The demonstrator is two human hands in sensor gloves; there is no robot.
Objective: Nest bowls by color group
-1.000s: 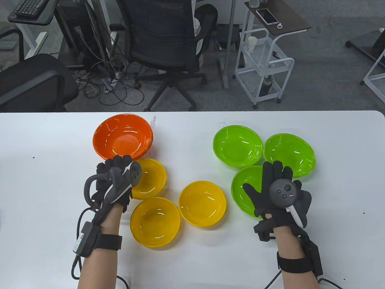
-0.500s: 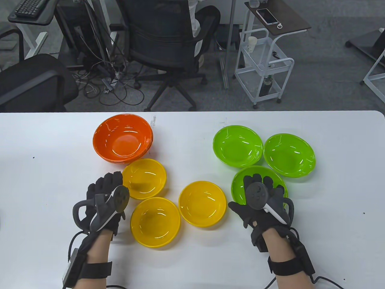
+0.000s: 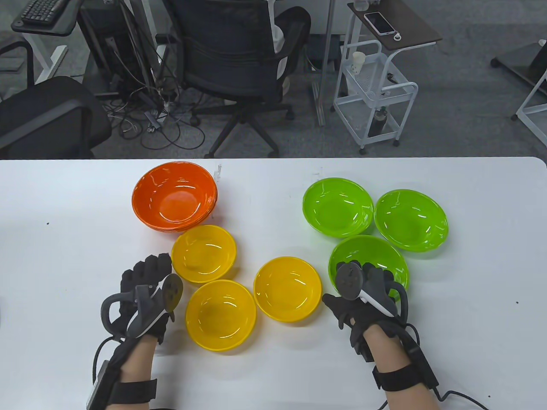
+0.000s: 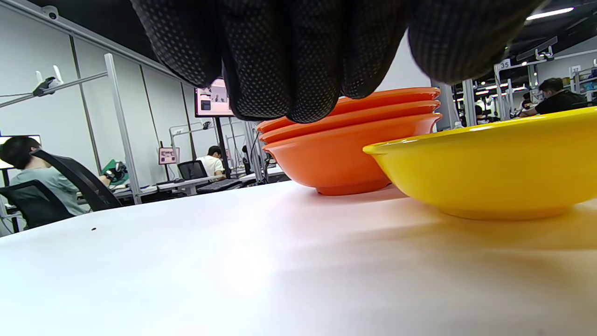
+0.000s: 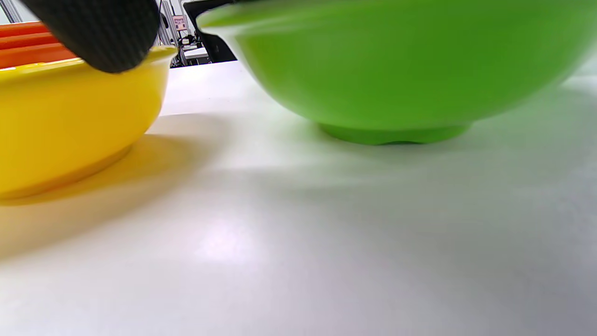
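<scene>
A stack of orange bowls [image 3: 174, 196] stands at the back left; the left wrist view [image 4: 345, 154] shows three nested. Three yellow bowls lie apart: one [image 3: 204, 253] by the stack, one [image 3: 220, 315] near me, one [image 3: 287, 288] in the middle. Three green bowls lie apart: two at the back [image 3: 337, 206] [image 3: 411, 219] and one nearer [image 3: 368, 256]. My left hand [image 3: 147, 277] is empty, just left of the yellow bowls, its fingers [image 4: 289, 56] hanging above the table. My right hand [image 3: 367, 294] lies over the near green bowl's near rim, thumb [image 5: 102, 32] spread to the left.
The white table [image 3: 64, 256] has bare room on the far left and far right. Its far edge runs behind the bowls. Office chairs and a white cart [image 3: 376, 94] stand on the floor beyond it.
Both hands have drawn back toward me. The left hand moved away from the orange stack's near rim. The right hand slid back to the near green bowl's near rim.
</scene>
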